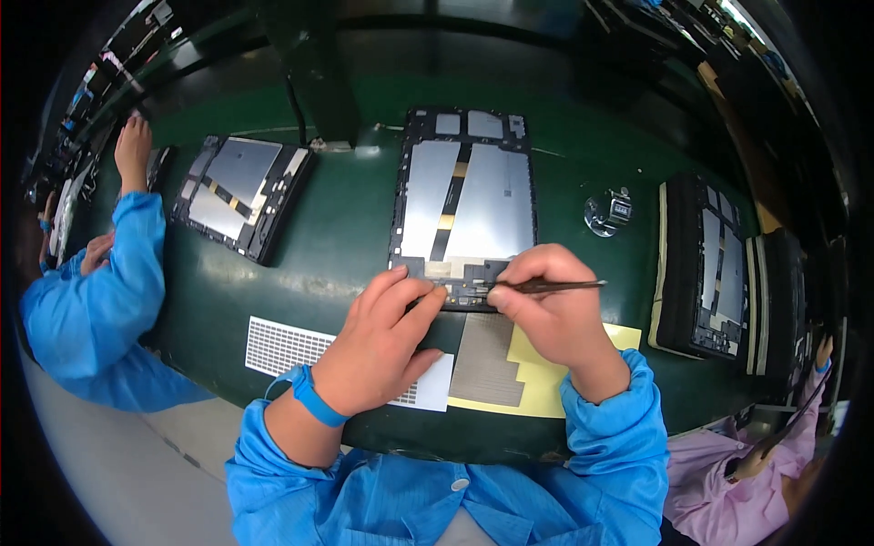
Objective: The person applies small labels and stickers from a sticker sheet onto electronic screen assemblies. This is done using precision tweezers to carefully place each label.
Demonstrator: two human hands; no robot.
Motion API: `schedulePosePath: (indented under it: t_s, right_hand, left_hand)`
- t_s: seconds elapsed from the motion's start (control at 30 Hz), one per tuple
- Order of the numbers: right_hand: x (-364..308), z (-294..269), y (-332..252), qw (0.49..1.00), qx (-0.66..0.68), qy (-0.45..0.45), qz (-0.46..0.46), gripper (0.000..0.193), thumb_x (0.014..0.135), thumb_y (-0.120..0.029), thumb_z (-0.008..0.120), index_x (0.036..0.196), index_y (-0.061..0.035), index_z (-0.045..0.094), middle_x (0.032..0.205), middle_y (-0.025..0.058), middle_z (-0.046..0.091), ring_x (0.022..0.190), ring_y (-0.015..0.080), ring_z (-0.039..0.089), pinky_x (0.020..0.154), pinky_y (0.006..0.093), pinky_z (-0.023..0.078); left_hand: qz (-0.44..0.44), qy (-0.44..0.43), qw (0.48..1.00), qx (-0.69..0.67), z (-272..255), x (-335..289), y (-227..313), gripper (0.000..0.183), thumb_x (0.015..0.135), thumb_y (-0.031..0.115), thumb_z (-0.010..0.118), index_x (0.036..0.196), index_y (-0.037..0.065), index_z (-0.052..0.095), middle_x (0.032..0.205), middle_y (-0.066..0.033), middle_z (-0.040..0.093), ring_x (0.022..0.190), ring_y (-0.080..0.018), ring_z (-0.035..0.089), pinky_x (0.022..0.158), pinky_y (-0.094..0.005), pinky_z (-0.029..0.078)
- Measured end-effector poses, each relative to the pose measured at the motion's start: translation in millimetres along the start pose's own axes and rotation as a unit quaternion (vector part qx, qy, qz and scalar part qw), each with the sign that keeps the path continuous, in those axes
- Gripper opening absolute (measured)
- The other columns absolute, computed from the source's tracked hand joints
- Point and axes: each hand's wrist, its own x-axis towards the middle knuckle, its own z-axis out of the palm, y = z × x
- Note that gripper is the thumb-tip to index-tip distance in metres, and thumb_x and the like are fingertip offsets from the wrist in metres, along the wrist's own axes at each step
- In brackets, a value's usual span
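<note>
Wore blue smock (401, 500), rested left hand (369, 341), spread, on near end of opened tablet (496, 205), stretching lengthwise ahead; pinched dark tool (564, 286), equally close, with right hand (551, 314).

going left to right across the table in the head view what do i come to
A co-worker's hand → left tablet → middle tablet → small display gadget → right tablet.
</note>
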Motion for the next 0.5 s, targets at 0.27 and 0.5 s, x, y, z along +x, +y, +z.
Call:
schedulePosePath:
  t_s: [0.27,0.5]
  right_hand:
    - [3,-15,16,0.971,0.03,0.239,-0.008,0.016,0.094,-0.009,0.05,0.107,-0.0012,0.052,0.075,0.0039,0.055,0.066,0.0102,0.055,0.062,0.0236,0.047]
    - [3,-16,30,0.971,-0.156,0.18,0.017,0.022,0.085,-0.013,0.063,0.101,-0.0011,0.054,0.082,0.01,0.056,0.073,0.0169,0.056,0.069,0.0289,0.046]
  left_hand:
    - [0.0,0.035,0.997,-0.07,4,-6,-8,0.065,0.067,0.013,0.076,0.123,-0.002,0.046,0.122,-0.0192,0.043,0.115,-0.0405,0.04,0.103,-0.0457,0.032]
    - [-0.172,0.165,0.929,-0.285,16,-8,-17,0.056,0.078,0.006,0.069,0.125,-0.008,0.042,0.123,-0.02,0.047,0.108,-0.0267,0.052,0.089,-0.0334,0.047]
